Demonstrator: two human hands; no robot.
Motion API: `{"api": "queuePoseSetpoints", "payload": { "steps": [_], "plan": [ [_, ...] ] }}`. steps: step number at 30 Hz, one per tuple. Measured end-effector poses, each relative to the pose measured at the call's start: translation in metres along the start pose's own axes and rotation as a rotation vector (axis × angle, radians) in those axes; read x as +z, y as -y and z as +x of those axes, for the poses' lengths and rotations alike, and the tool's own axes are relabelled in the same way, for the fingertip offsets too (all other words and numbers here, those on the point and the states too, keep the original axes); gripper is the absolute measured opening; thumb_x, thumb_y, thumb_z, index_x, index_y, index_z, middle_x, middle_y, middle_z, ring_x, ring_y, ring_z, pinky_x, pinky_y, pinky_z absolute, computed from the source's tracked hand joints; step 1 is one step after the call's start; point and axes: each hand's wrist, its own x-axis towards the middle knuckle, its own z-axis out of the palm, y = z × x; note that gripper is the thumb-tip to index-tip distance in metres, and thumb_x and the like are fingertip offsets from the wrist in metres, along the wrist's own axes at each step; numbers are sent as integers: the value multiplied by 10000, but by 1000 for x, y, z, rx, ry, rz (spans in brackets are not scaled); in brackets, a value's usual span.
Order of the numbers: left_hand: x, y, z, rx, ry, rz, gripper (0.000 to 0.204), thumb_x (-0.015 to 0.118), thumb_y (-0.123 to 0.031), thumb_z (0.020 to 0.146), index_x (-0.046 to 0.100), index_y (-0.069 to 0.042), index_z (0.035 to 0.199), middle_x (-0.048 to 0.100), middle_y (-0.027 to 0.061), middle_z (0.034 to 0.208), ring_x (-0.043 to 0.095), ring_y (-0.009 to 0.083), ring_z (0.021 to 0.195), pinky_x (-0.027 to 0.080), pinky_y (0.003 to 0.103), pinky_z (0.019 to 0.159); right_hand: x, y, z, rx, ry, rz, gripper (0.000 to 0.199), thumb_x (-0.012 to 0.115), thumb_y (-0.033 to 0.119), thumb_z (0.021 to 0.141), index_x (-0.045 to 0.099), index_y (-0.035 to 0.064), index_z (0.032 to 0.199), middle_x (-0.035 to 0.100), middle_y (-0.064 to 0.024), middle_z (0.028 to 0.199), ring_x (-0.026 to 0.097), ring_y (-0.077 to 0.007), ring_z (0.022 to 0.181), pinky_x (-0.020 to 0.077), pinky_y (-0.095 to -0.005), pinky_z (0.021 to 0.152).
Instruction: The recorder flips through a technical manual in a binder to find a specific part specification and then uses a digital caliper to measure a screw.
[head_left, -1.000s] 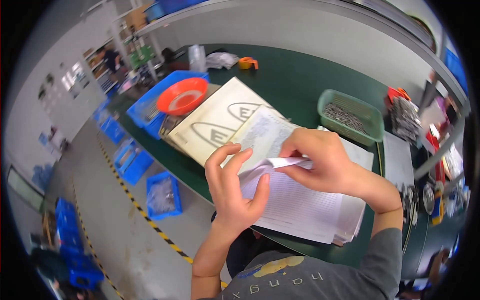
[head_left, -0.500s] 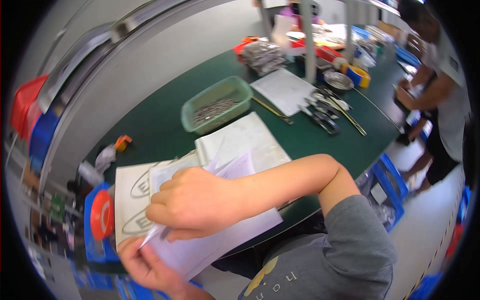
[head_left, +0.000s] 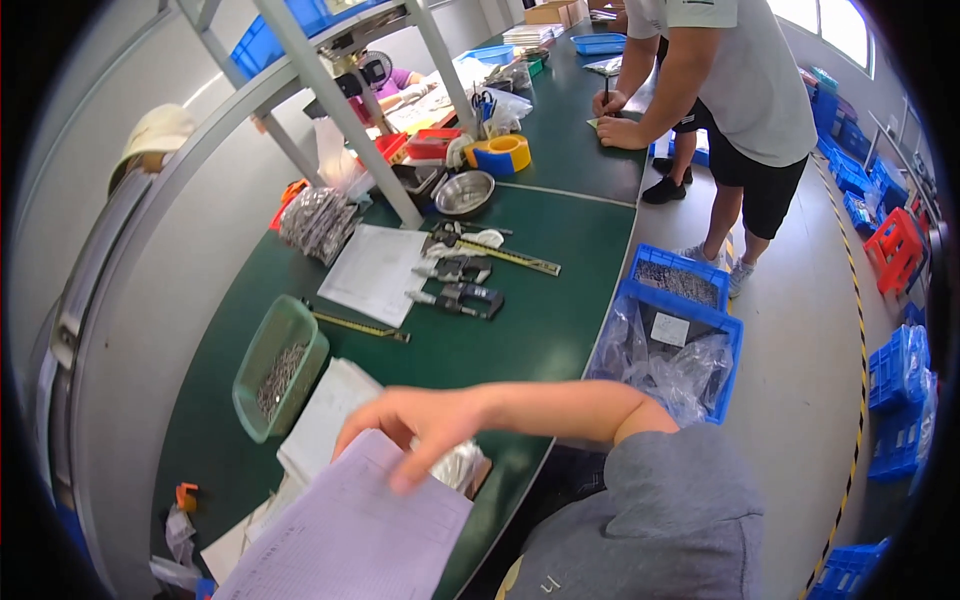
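My right hand (head_left: 425, 420) grips the top edge of a stack of printed paper sheets (head_left: 350, 530), its thumb on the face and its fingers behind. The sheets look pale lilac, with ruled lines, and hang tilted over the near end of the green table. My left hand is out of view. Just beyond the sheets, partly covered by them, lies a white folder (head_left: 325, 415). Something shiny in clear plastic (head_left: 460, 466) shows beside my right wrist. A green plastic basket (head_left: 312, 352) holding many small metal parts stands past the folder.
On the green table (head_left: 540, 320) lie calipers (head_left: 470, 298), a steel ruler (head_left: 510, 256), a white sheet (head_left: 375, 270), a metal bowl (head_left: 465, 193) and yellow tape (head_left: 500, 155). A person (head_left: 725, 90) writes at the far table edge. Blue crates (head_left: 725, 365) stand on the floor at right.
The view has swung to the right. My right hand has gone from a curled pose over the sheets to gripping their top edge. My left hand, earlier on the papers, has left the picture.
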Motion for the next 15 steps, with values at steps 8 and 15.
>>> {"api": "queuePoseSetpoints", "payload": {
  "steps": [8, 15],
  "plan": [
    [116, 10, 27, -285, 370, -10, 346, 478, -232, 850, 463, 15, 1091, 486, 145, 1080, 480, 249, 966, 382, 361, 832, -87, -13, -34, 189, 101, -313, 264, 520, 174, 840, 519, -30, 1008, 589, -54, 876, 489, -107, 766, 430, -281, 716],
    [154, 13, -29, -241, 623, 150, 410, 447, -134, 805, 392, -28, 1197, 433, 87, 1171, 460, 197, 1001, 353, 304, 848, -172, 20, -60, 455, -722, -89, 397, 600, 86, 773, 469, 1, 1139, 562, -97, 1030, 542, -180, 922, 456, -333, 808]
  ]
}}
